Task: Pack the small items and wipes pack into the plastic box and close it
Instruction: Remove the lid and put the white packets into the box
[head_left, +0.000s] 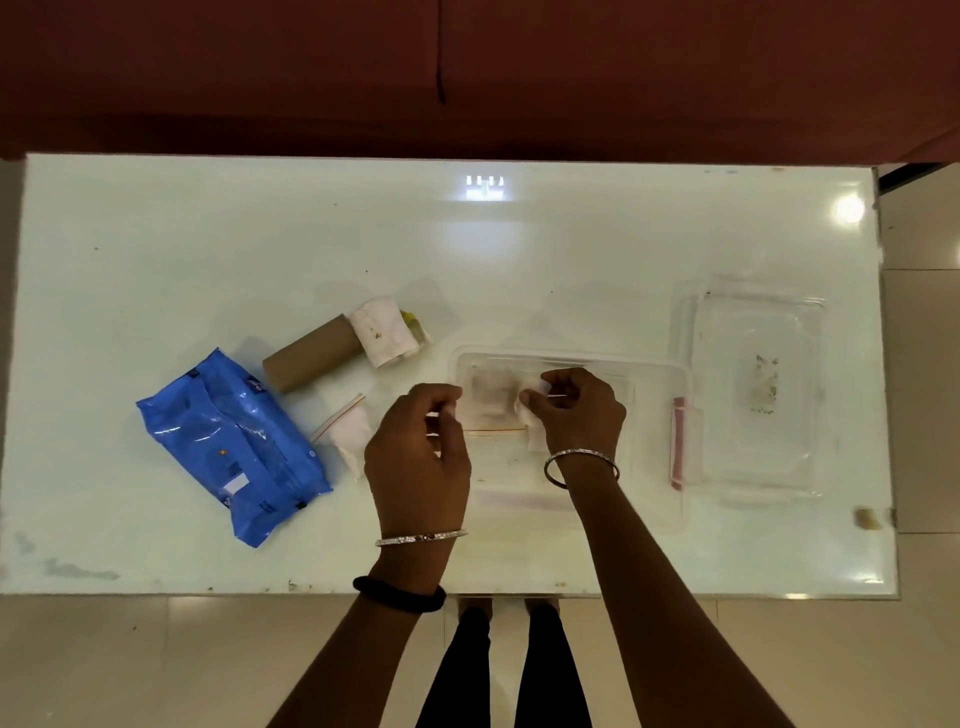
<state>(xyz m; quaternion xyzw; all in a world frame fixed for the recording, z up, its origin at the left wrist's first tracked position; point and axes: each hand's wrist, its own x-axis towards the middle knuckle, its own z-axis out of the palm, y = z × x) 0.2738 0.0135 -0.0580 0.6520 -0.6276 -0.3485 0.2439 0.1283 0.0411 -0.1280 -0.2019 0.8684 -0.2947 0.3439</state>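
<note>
We stand over the white table (208, 234), and the biggest task piece on it, the clear plastic box (670, 374), sits open in front of us, with its clear lid (758, 457) lying flat just to its right, so closing is not yet done. The blue wipes pack (228, 447) lies well to the left, outside the box and untouched. Between it and the box rest a brown cardboard tube (311, 358), a white folded bundle (384, 332) against the tube's end, and a small zip bag (348, 431); all of these wait too. Over the box, our right hand (576, 415) is pinched shut on a clear zip pouch (498, 410) with white contents, and our left hand (415, 462) pinches its other edge. We judge the packing barely begun.
</note>
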